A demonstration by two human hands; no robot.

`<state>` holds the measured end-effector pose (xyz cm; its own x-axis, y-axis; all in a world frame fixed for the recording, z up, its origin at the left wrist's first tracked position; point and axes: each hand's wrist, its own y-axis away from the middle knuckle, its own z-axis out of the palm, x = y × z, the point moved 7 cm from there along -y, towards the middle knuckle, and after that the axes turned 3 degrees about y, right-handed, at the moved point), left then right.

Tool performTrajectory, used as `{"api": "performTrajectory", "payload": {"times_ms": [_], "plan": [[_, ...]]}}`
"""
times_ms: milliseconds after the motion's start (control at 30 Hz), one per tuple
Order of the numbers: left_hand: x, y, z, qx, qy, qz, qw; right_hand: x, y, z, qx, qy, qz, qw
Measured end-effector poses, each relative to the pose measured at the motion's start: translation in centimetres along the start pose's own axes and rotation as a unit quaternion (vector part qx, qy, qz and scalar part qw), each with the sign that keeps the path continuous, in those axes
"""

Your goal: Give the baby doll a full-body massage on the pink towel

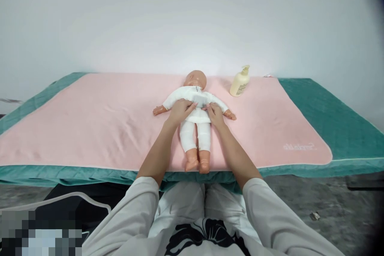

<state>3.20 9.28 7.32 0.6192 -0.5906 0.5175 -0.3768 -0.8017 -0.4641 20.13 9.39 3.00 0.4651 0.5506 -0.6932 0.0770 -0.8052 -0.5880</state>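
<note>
A bald baby doll [195, 78] lies on its back with its head away from me and its feet near the front edge. It wears a white top [196, 117] and white leggings [187, 135], its feet bare. On its chest is a small grey patch [200, 100], whose kind I cannot make out. My left hand [181, 111] rests over the torso, thumb and fingers closed at the patch's lower left corner. Opposite it, my right hand [215, 113] has its fingertips together at the lower right corner. The fingers partly hide what they pinch.
A cream pump bottle [239, 84] stands upright to the right of the doll's head. Under both spreads a pink blanket [90, 128] over a green-covered table [336, 124]. A white wall [180, 20] rises behind. A pale curved bar [69, 196] shows below left.
</note>
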Motion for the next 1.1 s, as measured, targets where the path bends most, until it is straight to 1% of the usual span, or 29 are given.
{"api": "performTrajectory", "payload": {"times_ms": [67, 100, 167, 200, 233, 300, 367, 467, 633, 767, 900, 1000, 1100], "plan": [[-0.2, -1.3, 0.1, -0.015, -0.007, -0.006, 1.000, 0.3, -0.6, -0.1, -0.002, -0.015, 0.007, 1.000], [-0.3, -1.7, 0.0, -0.002, -0.007, -0.005, 1.000, 0.4, -0.8, -0.2, 0.002, -0.022, 0.009, 1.000], [-0.4, -1.9, -0.4, 0.052, 0.003, 0.008, 0.999, 0.3, -0.8, -0.5, 0.022, -0.036, 0.010, 0.999], [-0.5, -1.8, -0.7, 0.086, 0.016, 0.016, 0.996, 0.3, -0.7, -0.7, 0.037, -0.042, 0.009, 0.998], [-0.6, -1.5, -0.9, 0.109, 0.036, 0.026, 0.993, 0.2, -0.6, -0.8, 0.051, -0.049, 0.008, 0.997], [-0.9, -0.9, -1.0, 0.127, 0.077, 0.043, 0.988, 0.0, -0.3, -1.0, 0.069, -0.063, 0.005, 0.996], [-1.0, -0.5, -0.8, 0.114, 0.101, 0.061, 0.986, 0.0, -0.3, -0.8, 0.069, -0.070, 0.004, 0.995], [-0.9, -0.5, -0.4, 0.087, 0.095, 0.074, 0.989, 0.3, -0.3, -0.6, 0.061, -0.069, 0.014, 0.996], [-1.4, -0.7, 0.3, 0.064, 0.077, 0.039, 0.994, 0.6, -0.3, -0.2, 0.047, -0.053, 0.025, 0.997], [-2.1, -0.8, 0.5, 0.063, 0.059, 0.019, 0.996, 0.7, -0.4, -0.2, 0.042, -0.035, 0.019, 0.998], [-2.1, -2.1, 0.0, 0.059, 0.039, 0.010, 0.997, 0.7, -1.3, -0.3, 0.046, -0.043, -0.001, 0.998], [-1.3, -3.4, -0.6, 0.069, 0.018, 0.028, 0.997, 0.4, -2.4, -0.3, 0.060, -0.061, -0.026, 0.996], [-0.8, -4.2, -0.6, 0.071, 0.007, 0.045, 0.996, 0.1, -3.5, 0.1, 0.050, -0.066, -0.039, 0.996]]}}
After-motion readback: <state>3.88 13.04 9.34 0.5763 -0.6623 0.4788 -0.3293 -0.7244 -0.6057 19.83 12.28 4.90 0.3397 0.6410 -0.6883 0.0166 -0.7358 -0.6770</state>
